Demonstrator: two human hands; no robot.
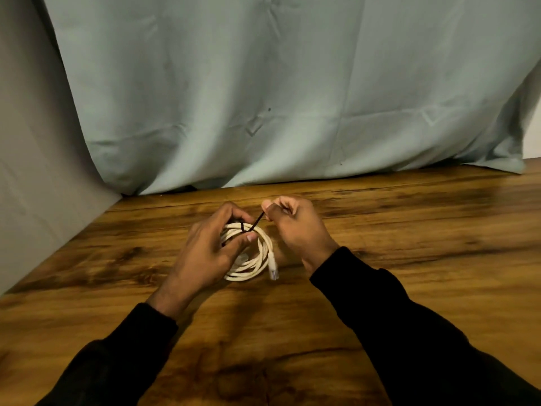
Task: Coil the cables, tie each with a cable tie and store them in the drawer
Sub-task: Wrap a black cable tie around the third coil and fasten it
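Head view, wooden table [409,230], green sheet [263,83] behind, left hand [210,247] gripping white cable [260,259], right hand [295,227] pinching black tie [257,221]

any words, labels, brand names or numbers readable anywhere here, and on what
None can be read.
White cable: no print visible on its jacket or on its clear plug.
Black cable tie, pulled by the right hand while the left hand holds the coil: plain.
Green cloth and wooden table: no text or signs.
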